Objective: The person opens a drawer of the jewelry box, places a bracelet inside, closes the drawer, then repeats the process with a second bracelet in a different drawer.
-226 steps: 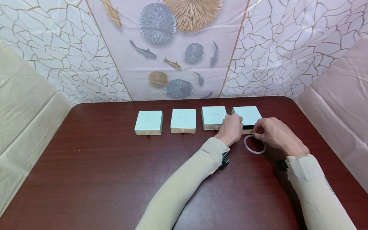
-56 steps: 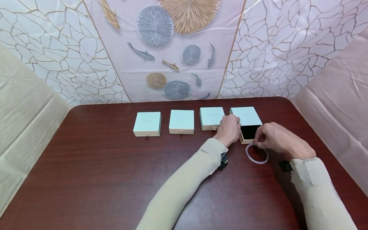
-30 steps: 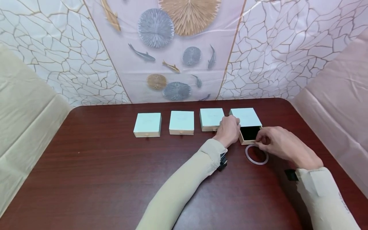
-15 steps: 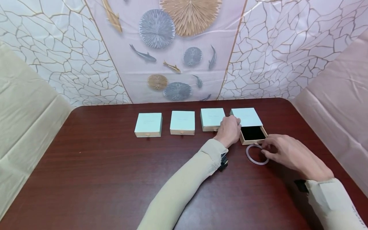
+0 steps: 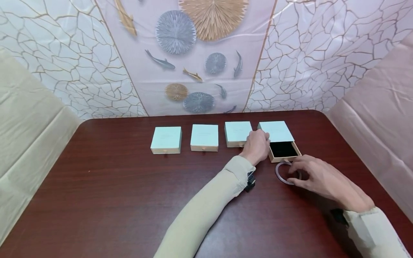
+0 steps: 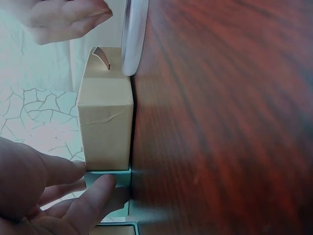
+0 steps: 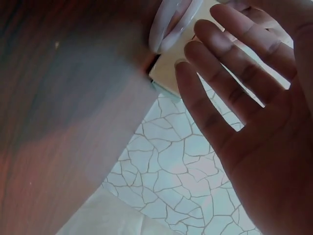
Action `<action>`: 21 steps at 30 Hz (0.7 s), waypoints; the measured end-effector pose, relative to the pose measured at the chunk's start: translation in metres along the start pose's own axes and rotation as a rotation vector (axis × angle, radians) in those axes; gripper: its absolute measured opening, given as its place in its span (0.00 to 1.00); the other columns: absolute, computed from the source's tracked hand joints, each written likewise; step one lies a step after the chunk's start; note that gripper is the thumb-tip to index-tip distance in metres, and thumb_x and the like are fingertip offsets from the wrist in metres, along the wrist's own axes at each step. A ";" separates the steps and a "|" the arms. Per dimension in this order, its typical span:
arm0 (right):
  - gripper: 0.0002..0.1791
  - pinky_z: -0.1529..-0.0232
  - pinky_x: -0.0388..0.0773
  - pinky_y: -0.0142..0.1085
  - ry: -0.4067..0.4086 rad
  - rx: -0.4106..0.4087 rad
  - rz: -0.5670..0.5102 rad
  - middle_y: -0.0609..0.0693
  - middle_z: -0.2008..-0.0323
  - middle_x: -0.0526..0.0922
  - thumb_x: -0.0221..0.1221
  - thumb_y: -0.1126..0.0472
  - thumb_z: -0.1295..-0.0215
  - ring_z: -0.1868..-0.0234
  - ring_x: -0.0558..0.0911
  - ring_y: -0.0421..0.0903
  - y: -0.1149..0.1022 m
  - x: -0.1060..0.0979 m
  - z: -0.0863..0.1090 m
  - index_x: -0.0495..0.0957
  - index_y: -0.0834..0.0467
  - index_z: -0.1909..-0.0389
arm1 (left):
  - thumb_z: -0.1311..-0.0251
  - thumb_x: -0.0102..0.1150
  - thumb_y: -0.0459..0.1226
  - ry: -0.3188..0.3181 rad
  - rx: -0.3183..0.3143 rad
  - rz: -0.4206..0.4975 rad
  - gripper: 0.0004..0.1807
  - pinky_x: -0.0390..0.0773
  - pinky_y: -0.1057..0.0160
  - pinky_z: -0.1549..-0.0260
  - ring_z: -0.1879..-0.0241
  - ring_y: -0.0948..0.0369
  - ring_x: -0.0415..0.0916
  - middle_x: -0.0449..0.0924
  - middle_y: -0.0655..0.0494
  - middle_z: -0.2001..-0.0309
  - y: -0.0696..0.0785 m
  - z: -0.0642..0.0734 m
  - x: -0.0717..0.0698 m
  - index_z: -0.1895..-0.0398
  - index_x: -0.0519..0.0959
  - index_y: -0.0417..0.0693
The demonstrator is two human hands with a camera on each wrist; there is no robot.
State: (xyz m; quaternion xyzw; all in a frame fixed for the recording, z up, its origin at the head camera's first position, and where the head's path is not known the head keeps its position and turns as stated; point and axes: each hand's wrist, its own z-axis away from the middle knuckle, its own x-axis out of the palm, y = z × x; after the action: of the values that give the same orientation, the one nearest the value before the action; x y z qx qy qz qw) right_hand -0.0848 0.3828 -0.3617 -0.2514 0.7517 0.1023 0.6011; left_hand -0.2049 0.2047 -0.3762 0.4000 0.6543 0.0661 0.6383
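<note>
At the right end of a row of pale mint boxes, the last box (image 5: 275, 130) has its beige drawer (image 5: 280, 159) pulled out, showing a black interior. My left hand (image 5: 257, 146) holds the mint sleeve of this box by its left side, the thumb and fingers (image 6: 98, 198) on it near the drawer opening. A pale lilac bangle (image 5: 278, 173) lies on the table just in front of the drawer. Over its right part is my right hand (image 5: 319, 179), thumb and fingers apart and loosely bent. In the right wrist view those fingers (image 7: 210, 83) extend beside the bangle, gripping nothing.
Three more mint boxes stand to the left with drawers in: a far-left box (image 5: 166, 138), a second box (image 5: 204, 136) and a third box (image 5: 238, 132) close to my left hand. All rest on a dark red-brown table (image 5: 129, 200) before a patterned cloth (image 5: 206, 89).
The drawer slid out toward me, the bangle shifting slightly forward with it. My right hand then left the drawer front and moved right and nearer, over the bangle. The left hand stayed put.
</note>
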 end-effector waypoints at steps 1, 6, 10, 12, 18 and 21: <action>0.12 0.60 0.72 0.27 -0.005 -0.005 0.001 0.34 0.64 0.80 0.78 0.58 0.51 0.62 0.78 0.37 -0.001 0.001 0.001 0.84 0.42 0.71 | 0.25 0.54 0.37 0.004 0.002 -0.010 0.29 0.65 0.74 0.80 0.80 0.64 0.72 0.57 0.61 0.88 0.000 0.000 0.000 0.89 0.57 0.54; 0.13 0.61 0.74 0.30 -0.048 -0.007 -0.022 0.34 0.65 0.78 0.77 0.60 0.50 0.63 0.77 0.36 -0.005 0.004 0.003 0.83 0.41 0.70 | 0.26 0.55 0.38 0.015 -0.009 -0.039 0.29 0.67 0.74 0.78 0.78 0.64 0.74 0.58 0.61 0.89 0.002 0.000 0.002 0.89 0.57 0.54; 0.14 0.62 0.74 0.31 -0.060 -0.016 -0.012 0.35 0.67 0.78 0.77 0.62 0.51 0.65 0.76 0.35 -0.006 0.007 0.006 0.84 0.42 0.70 | 0.26 0.54 0.38 0.002 -0.018 -0.015 0.30 0.64 0.74 0.80 0.80 0.64 0.70 0.54 0.61 0.88 0.003 0.000 0.002 0.88 0.56 0.54; 0.14 0.63 0.75 0.32 -0.068 -0.019 -0.009 0.35 0.67 0.78 0.77 0.63 0.52 0.65 0.76 0.35 -0.005 0.007 0.006 0.83 0.43 0.70 | 0.26 0.55 0.38 0.004 -0.020 -0.014 0.30 0.64 0.74 0.80 0.81 0.65 0.69 0.53 0.61 0.88 0.003 -0.001 0.002 0.88 0.55 0.54; 0.15 0.65 0.73 0.30 -0.058 -0.055 -0.005 0.33 0.69 0.76 0.75 0.65 0.54 0.68 0.74 0.32 -0.004 0.009 0.007 0.81 0.42 0.74 | 0.26 0.55 0.39 0.005 -0.019 -0.022 0.30 0.65 0.73 0.78 0.79 0.64 0.71 0.54 0.61 0.88 0.001 -0.002 0.002 0.88 0.55 0.54; 0.16 0.66 0.73 0.30 -0.041 -0.072 -0.003 0.33 0.70 0.76 0.75 0.66 0.54 0.68 0.74 0.31 -0.003 0.011 0.009 0.81 0.42 0.75 | 0.26 0.55 0.39 -0.003 -0.025 -0.025 0.30 0.66 0.73 0.78 0.78 0.63 0.72 0.54 0.61 0.88 0.002 -0.002 0.003 0.88 0.55 0.54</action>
State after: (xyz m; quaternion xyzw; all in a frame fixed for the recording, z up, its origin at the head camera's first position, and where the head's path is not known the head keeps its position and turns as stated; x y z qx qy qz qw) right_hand -0.0775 0.3817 -0.3742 -0.2720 0.7345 0.1334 0.6072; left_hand -0.2053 0.2086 -0.3769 0.3839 0.6573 0.0658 0.6452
